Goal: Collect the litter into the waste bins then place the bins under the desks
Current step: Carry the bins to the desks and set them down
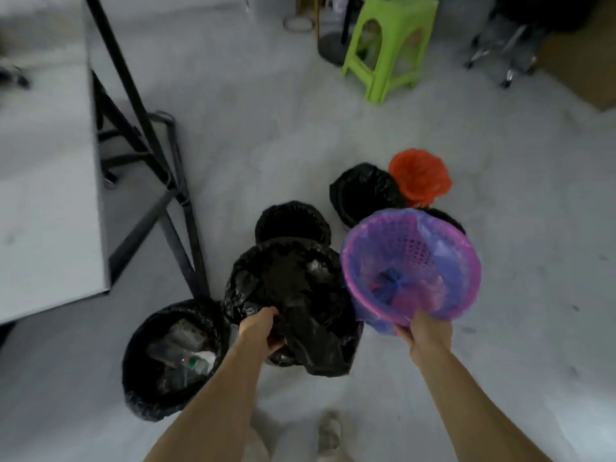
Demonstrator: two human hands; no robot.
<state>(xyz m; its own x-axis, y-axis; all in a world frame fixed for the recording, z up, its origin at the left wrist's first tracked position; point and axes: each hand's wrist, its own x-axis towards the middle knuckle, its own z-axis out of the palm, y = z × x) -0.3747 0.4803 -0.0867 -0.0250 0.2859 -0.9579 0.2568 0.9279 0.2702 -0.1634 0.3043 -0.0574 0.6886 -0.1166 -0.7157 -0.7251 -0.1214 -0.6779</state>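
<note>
Right hand (420,331) fingers grip rim of pink bin (411,266), tilted, center-right of frame. Left hand (263,330) fingers clutch black bag (300,295) at center. Litter-filled bin (173,358) on floor, lower left, beside worktop (43,181).

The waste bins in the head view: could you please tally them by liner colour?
Black liner: 4, at
Purple liner: 1
Orange-red liner: 1
Total: 6, not counting a dark shape behind the purple one, too hidden to identify.
</note>
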